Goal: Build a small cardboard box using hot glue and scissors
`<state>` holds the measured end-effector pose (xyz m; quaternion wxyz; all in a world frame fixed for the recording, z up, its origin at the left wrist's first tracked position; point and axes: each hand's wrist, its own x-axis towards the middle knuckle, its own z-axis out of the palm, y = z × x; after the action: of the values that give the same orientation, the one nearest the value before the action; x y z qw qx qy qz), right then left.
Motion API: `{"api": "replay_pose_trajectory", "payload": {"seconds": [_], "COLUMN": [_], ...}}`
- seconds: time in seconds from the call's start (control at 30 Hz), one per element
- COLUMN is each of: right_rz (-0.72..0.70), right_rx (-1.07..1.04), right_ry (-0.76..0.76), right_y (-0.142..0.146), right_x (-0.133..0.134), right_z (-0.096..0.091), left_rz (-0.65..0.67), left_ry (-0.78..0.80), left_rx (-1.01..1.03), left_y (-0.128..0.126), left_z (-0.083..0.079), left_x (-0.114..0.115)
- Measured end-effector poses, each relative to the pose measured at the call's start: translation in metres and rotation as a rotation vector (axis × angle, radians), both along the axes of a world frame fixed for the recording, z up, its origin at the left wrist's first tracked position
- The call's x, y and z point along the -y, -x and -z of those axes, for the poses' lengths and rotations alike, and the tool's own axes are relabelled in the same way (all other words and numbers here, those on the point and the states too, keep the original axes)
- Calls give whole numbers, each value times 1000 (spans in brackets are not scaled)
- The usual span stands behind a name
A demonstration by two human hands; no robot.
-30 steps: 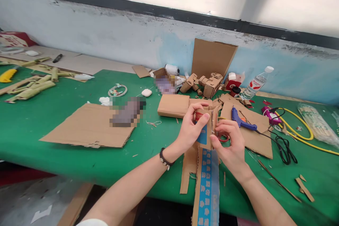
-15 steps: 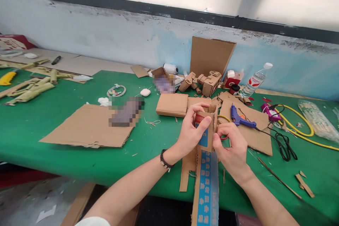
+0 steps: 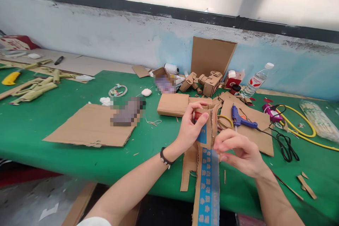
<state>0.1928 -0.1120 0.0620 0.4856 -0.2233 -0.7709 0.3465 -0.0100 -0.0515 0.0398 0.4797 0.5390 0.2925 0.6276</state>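
Observation:
My left hand [image 3: 191,124] is closed round a small folded cardboard box [image 3: 212,127] with red and blue print, thumb on its near face. At the box's lower right edge my right hand [image 3: 239,150] has its fingertips pinched together; anything between them is too small to make out. Below the box, a long cardboard strip [image 3: 207,187] with blue print and white characters reaches over the table's front edge. A notched cardboard piece [image 3: 188,169] lies beside that strip, partly covered by it.
A blue glue gun [image 3: 242,120] rests on a cardboard sheet to the right, its black cord [image 3: 284,144] coiled nearby. Behind are a closed cardboard box [image 3: 173,105], a cardboard camera model [image 3: 211,83] and a water bottle [image 3: 256,82]. Another cardboard sheet [image 3: 84,125] lies left, under a blurred dark object.
My right hand has moved slightly down and turned, from the box's right side to its lower corner. The left hand keeps its hold on the box.

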Motion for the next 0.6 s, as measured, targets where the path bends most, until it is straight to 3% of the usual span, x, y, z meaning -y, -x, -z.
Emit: {"api": "replay_pose_trajectory", "payload": {"seconds": [0.17, 0.33, 0.4, 0.5, 0.6], "right_rz": [285, 254, 306, 403, 330], "right_rx": [-94, -257, -271, -161, 95], "right_ry": [127, 252, 239, 181, 186], "right_y": [-9, -16, -18, -18, -15], "right_x": [-5, -10, -13, -25, -37], "right_z": [6, 21, 25, 33, 45], "left_rz": [-2, -14, -5, -3, 5], "left_ry": [-12, 23, 16, 7, -2], "left_rx": [-17, -31, -18, -16, -18], "left_y": [1, 3, 3, 4, 6], "left_z": [4, 4, 4, 6, 10], "left_x": [-4, -7, -8, -11, -15]}}
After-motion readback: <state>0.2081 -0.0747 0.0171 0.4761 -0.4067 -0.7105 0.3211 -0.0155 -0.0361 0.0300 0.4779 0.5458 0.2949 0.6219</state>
